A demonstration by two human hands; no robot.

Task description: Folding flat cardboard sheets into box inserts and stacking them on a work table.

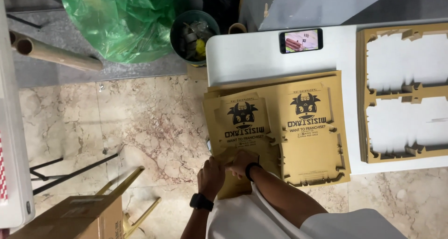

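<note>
At table edge, L hand (211, 176) & R hand (241, 163) pinch box blank (240, 127).

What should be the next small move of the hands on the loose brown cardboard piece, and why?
Probably fold the near flap of the die-cut cardboard piece fully over. Both the left hand and the right hand press on its near edge, which already looks bent, while the rest lies flat on the cardboard stack.

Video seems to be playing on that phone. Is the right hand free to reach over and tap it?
Probably not right away: the right hand is pressing the cardboard cutout alongside the left hand. Nothing blocks the phone.
</note>
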